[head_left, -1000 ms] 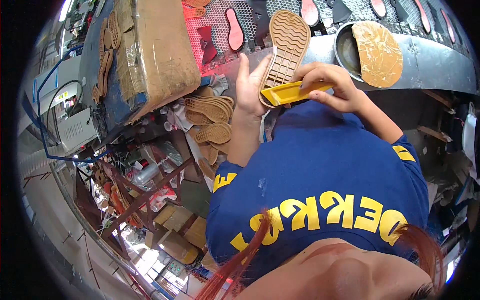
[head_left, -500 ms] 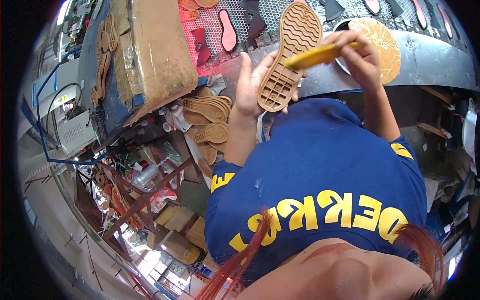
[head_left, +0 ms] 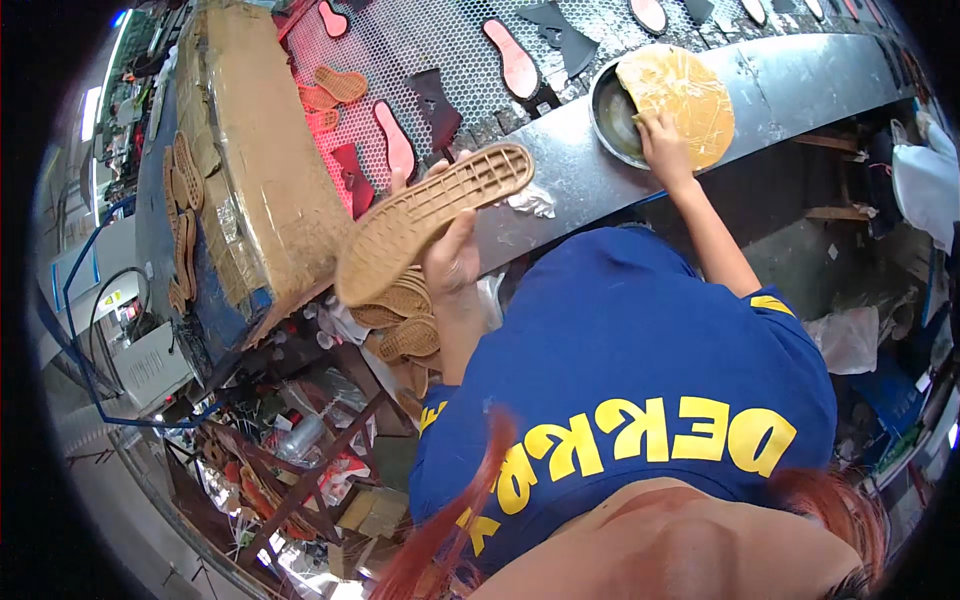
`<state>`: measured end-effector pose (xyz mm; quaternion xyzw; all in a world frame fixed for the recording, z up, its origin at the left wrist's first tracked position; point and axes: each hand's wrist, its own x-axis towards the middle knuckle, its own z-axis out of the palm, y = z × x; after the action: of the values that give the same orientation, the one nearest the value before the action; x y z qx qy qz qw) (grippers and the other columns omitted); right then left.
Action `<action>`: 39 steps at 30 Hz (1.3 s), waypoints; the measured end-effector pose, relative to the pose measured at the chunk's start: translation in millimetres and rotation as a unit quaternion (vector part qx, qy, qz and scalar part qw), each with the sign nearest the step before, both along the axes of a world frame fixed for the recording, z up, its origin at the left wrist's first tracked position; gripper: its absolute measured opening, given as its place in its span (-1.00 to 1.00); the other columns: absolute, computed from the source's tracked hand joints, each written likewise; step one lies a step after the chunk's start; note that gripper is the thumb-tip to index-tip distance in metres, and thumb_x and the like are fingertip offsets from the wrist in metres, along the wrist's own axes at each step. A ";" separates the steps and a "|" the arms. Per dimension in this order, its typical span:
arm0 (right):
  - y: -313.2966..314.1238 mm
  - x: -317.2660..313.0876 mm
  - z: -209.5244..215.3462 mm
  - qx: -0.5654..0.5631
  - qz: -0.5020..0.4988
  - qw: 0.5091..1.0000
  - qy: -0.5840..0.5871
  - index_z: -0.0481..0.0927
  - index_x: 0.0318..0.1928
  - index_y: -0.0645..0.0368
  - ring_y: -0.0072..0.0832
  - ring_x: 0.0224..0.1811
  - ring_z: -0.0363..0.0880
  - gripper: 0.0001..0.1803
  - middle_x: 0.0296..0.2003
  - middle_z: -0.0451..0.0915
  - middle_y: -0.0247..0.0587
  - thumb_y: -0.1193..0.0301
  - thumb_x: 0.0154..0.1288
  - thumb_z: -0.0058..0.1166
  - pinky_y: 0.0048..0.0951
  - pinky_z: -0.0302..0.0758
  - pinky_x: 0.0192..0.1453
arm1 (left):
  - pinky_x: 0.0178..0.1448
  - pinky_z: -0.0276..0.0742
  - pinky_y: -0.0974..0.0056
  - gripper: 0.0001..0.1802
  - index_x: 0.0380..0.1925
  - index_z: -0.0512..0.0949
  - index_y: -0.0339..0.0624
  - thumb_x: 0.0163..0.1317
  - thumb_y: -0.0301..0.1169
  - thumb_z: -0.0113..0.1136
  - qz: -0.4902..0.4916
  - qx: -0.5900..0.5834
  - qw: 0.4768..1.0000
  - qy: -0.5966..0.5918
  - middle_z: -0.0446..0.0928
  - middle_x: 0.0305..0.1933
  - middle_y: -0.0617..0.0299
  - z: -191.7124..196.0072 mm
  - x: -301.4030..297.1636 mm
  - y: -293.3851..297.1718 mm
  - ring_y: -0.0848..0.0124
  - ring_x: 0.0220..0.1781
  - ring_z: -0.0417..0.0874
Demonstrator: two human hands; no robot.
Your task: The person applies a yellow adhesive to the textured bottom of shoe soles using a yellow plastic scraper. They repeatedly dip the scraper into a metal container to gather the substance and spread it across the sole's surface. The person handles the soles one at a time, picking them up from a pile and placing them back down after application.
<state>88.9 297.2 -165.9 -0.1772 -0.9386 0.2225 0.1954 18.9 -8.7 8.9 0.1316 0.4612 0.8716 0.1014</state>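
My left hand (head_left: 455, 255) grips a tan rubber shoe sole (head_left: 430, 213), its gridded underside partly turned up, tilted over the near edge of the work surface. Fingers show behind the sole, and the thumb presses its near side. At the grey bowl (head_left: 598, 125), my right hand (head_left: 668, 150) reaches to the opening with its fingers pinched. A flat yellow applicator is in that hand, mostly hidden now by the fingers and the bowl. A round tan lid wrapped in tape (head_left: 690, 100) covers part of the bowl.
A perforated conveyor (head_left: 370, 60) carries pink-topped soles (head_left: 513, 60), black pieces (head_left: 435, 105) and tan soles (head_left: 340, 84). A metal ledge (head_left: 790, 85) runs along its near side. Left stands a cardboard box (head_left: 270, 150); stacked soles (head_left: 408, 338) lie below it. Crumpled white paper (head_left: 534, 201) rests on the ledge.
My right hand has moved from above the sole to the bowl with the yellow applicator. My left hand has swung the sole left and tipped its other end up and right.
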 end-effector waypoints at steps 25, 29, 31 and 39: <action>-55.5 -23.7 137.8 -0.665 0.129 0.670 0.304 0.51 -0.08 0.28 -0.41 -0.29 0.60 -0.70 -0.17 0.54 -0.06 0.28 0.52 -0.16 -0.46 0.55 -0.17 | 0.48 0.16 -0.19 0.03 0.42 -0.22 -0.13 -0.04 -0.82 0.03 0.075 -0.476 0.800 0.358 0.20 0.36 -0.11 39.9 8.9 -13.8 -0.09 0.45 0.20; -67.3 -14.3 161.5 -0.402 0.229 0.830 0.311 0.59 -0.16 0.27 -0.37 -0.11 0.55 -0.63 -0.11 0.52 -0.04 0.18 0.48 -0.06 -0.39 0.49 0.01 | 0.48 0.12 -0.20 0.03 0.42 -0.23 -0.16 -0.02 -0.82 0.04 0.077 -0.505 0.784 0.352 0.19 0.36 -0.08 44.8 15.2 -14.8 -0.10 0.46 0.17; -76.8 -11.0 181.9 -0.311 0.256 0.861 0.310 0.67 -0.18 0.24 -0.36 -0.10 0.54 -0.64 -0.18 0.54 -0.11 0.16 0.37 0.09 -0.41 0.48 -0.01 | 0.48 0.11 -0.20 0.03 0.42 -0.25 -0.16 -0.02 -0.82 0.04 0.073 -0.511 0.782 0.350 0.18 0.36 -0.10 48.0 17.8 -15.0 -0.12 0.46 0.16; -100.2 -15.1 182.6 -0.235 0.266 0.882 0.311 0.68 -0.15 0.26 -0.41 -0.23 0.60 -0.72 -0.20 0.53 -0.13 0.34 0.20 0.28 -0.46 0.57 -0.17 | 0.54 -0.13 0.16 -0.41 0.23 0.44 0.08 0.14 -0.16 0.15 0.114 -0.623 0.689 0.353 0.40 0.33 0.41 53.7 23.2 -16.7 0.42 0.36 0.27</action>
<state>73.8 196.9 16.6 0.1170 -0.7615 0.5237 0.3635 42.0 -25.4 62.6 0.2829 0.9112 0.2783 -0.1109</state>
